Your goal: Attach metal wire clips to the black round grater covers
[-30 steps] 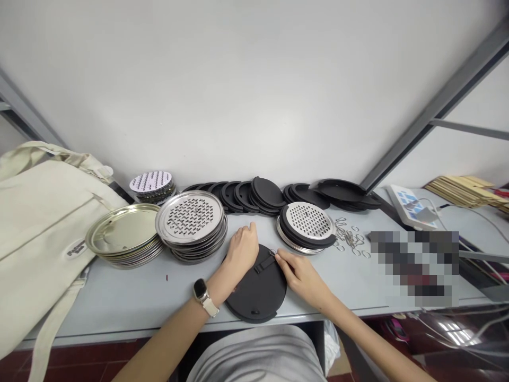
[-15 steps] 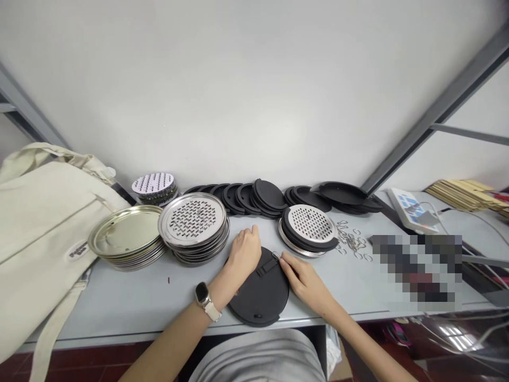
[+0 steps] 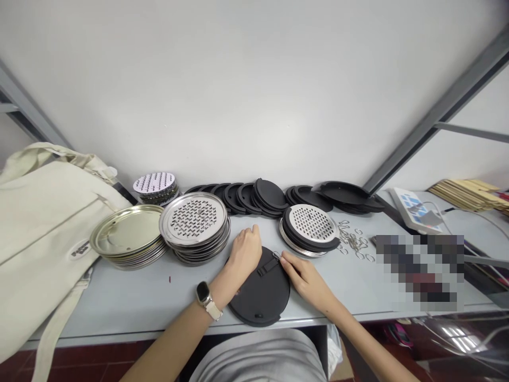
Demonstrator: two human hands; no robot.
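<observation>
A round black plastic disc (image 3: 264, 297) with a raised, slotted strip near its top lies flat at the table's front edge. A small metal wire loop (image 3: 276, 255) sits at the end of that strip. My right hand (image 3: 300, 276) is closed at the disc's right edge, thumb and forefinger pinching the loop. My left hand (image 3: 245, 252), with a watch on the wrist, rests curled over the disc's upper left. Its fingertips are hidden, so what they grip does not show. More wire loops (image 3: 353, 241) lie scattered to the right.
Stacked metal grater plates (image 3: 194, 218) and golden round lids (image 3: 129, 233) stand on the left, beside a cream bag (image 3: 59, 228). Black discs (image 3: 270, 195) line the wall. A perforated plate (image 3: 312, 223) tops a pile to the right. A power strip (image 3: 415, 209) lies farther right.
Both hands keep their places on the disc and the loop. The whole view has shifted very slightly; nothing else visibly differs.
</observation>
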